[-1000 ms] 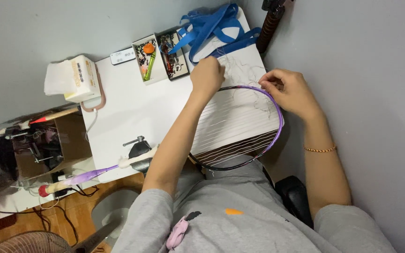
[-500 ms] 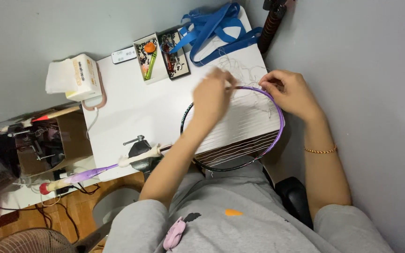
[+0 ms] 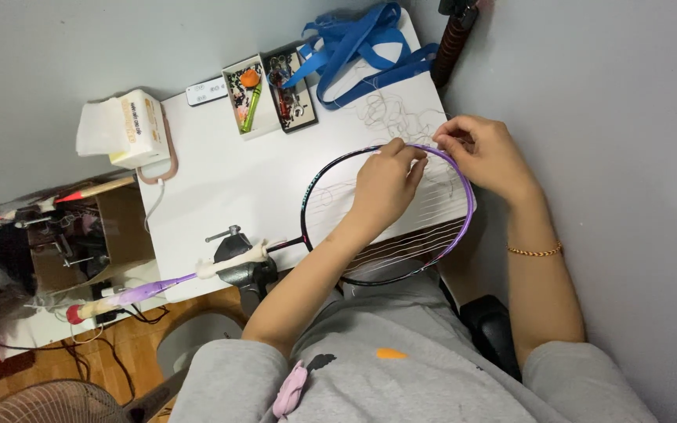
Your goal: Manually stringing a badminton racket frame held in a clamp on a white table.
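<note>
Two bare hands work at the far rim of a badminton racket (image 3: pixel 389 227), which lies flat on a white table (image 3: pixel 221 176) with its head toward 3 o'clock and its shaft running out toward 9 o'clock.

Nearest the camera is a grey-sleeved torso at 6 o'clock, with both forearms reaching up from it. Just beyond, at about 8 o'clock from the racket head, a dark table vise (image 3: pixel 243 265) clamps the shaft at the table's near edge, and the pale purple handle (image 3: pixel 131 294) sticks out past it over the floor.

On the racket head, partly strung with thin lines, the left hand (image 3: pixel 385 184) rests over the strings, its fingers curled narrow and pinched at the frame's upper rim; whether they grip a string or only the frame I cannot tell. The right hand (image 3: pixel 483 157), at 2 o'clock of the head, also has its fingertips closed tight together on the purple rim, seemingly on a fine string. A gold bracelet (image 3: pixel 534 251) circles the right wrist.

Farther off, loose string (image 3: pixel 389 117) lies tangled at 12 o'clock of the racket. Beyond that are two small open trays of tools (image 3: pixel 268 98), blue straps (image 3: pixel 362 47) at 1 o'clock, and a tissue box (image 3: pixel 131 125) at 10 o'clock.
</note>
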